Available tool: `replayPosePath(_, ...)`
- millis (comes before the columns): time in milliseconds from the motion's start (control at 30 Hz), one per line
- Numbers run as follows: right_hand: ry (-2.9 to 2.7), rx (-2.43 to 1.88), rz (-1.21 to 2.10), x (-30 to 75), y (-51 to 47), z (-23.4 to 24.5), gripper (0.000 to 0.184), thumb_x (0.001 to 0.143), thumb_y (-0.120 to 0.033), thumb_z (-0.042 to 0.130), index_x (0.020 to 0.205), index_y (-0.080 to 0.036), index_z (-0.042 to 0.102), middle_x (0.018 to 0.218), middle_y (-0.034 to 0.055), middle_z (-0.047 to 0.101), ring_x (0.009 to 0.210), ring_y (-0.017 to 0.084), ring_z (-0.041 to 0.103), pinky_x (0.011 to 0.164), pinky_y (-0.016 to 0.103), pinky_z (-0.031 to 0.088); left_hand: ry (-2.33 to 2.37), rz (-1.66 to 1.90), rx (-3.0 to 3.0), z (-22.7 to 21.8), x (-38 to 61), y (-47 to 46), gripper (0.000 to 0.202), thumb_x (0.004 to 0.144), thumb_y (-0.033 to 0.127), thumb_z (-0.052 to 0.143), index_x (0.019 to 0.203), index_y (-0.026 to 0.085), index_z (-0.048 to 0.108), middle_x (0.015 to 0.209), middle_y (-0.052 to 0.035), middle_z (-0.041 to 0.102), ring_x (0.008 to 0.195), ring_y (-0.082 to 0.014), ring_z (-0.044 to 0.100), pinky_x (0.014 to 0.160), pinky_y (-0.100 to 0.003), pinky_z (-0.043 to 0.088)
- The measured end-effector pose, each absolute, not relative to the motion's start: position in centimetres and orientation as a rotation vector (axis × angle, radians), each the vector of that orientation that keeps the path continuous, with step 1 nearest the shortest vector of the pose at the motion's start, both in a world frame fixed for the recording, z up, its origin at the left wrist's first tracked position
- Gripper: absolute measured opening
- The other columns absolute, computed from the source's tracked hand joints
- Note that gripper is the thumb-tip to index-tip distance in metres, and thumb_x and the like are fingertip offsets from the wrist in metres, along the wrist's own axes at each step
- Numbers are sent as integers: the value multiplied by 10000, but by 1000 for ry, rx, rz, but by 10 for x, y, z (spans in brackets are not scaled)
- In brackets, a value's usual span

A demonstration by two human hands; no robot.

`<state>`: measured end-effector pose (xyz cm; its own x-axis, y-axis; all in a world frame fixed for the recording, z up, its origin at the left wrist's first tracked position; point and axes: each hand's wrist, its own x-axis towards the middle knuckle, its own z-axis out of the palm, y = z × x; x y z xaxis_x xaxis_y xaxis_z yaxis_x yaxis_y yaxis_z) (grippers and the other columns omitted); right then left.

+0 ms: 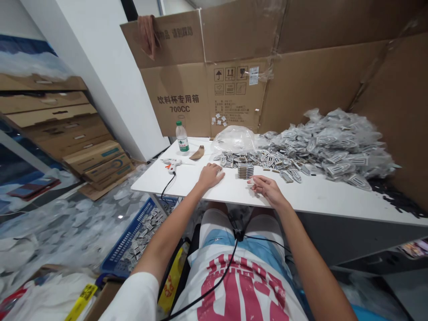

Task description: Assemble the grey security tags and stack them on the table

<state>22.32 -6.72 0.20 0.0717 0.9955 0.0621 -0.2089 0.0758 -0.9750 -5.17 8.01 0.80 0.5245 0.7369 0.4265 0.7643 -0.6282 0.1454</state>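
On bench (321, 196), between hands: small neat stack of patterned pieces (245, 170). Left hand (210, 174) flat, empty, just beside stack. Right hand (267, 185) loosely curled, pinch unclear. Judged early: loose pieces (267, 159) and bagged heap (337, 142) remain unstacked.

Left hand (210, 174), right hand (267, 187), palms down

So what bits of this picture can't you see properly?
All from the head view:
- The right hand: its fingertips may pinch something, but it is too small to tell.
- The bagged heap: the pieces are too small, and blurred by plastic, to name.
- The blue basket: one end is hidden under the table.
- The bottle: its label is too small to read.
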Motion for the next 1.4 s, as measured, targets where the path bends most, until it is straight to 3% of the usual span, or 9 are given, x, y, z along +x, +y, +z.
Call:
replayPosePath(167,-1041,-1028,1209,224,-66,1,479,749,-587,919,1036,-223,798,1087,98,801,739,168,683,634,286,543,-1510,-686,-2555,9,-55,91,206,1006,326,593,1028,203,756,1122,-131,726,1113,-295,602,968,-423,450)
replayPosePath(400,-1006,-1020,1211,223,-68,4,484,739,-593,926,1029,-226,802,1075,96,805,729,163,677,641,285,548,-1630,-795,-2355,28,-75,109,215,962,141,535,1103,173,694,1206,-180,696,1176,-340,586,994,-454,424)
replayPosePath(633,-1027,-1000,1258,221,-68,4,462,750,-541,928,1042,-201,811,1016,90,798,688,140,625,596,263,485,-895,-1158,-2608,30,-39,51,136,1012,289,570,1062,205,664,1048,-125,702,1058,-288,650,940,-434,517)
replayPosePath(800,-1200,-1007,1309,219,-71,9,472,771,-500,911,1104,-183,805,913,75,787,611,118,543,573,268,423,-493,-1124,-2990,22,1,4,541,958,503,690,1400,223,558,1268,-122,668,1135,-252,667,919,-366,571)
replayPosePath(900,-1273,-994,1319,218,-72,10,468,781,-503,896,1088,-166,793,872,62,766,599,111,524,552,259,379,-502,-968,-3044,19,16,-2,382,1008,469,619,1283,204,607,1178,-115,660,1068,-245,678,848,-339,568)
replayPosePath(1000,-1254,-988,1321,219,-71,7,600,766,-506,905,1243,-189,728,721,-9,689,559,117,529,534,249,373,-504,-830,-3059,15,24,1,306,1045,432,555,1206,177,604,1163,-131,650,1078,-261,668,818,-331,551)
replayPosePath(1167,-1212,-1006,1327,220,-70,4,707,774,-529,903,1347,-214,635,676,-39,666,536,131,586,541,249,450,-561,-797,-3233,8,32,2,292,1065,417,512,1235,183,551,1232,-135,626,1055,-254,672,780,-316,537)
replayPosePath(1267,-1194,-1020,1343,218,-69,6,683,801,-583,872,1325,-220,626,668,-25,685,519,149,616,509,248,468,-614,-906,-3344,3,35,3,296,1049,405,526,1246,184,530,1189,-126,626,967,-244,665,797,-340,532)
replayPosePath(1400,-1078,-1008,1321,216,-67,8,637,840,-697,784,1251,-232,639,804,50,775,551,177,668,471,253,468,-920,-1336,-3335,-3,35,14,290,1099,448,410,1180,186,505,942,-65,614,799,-200,597,780,-344,502)
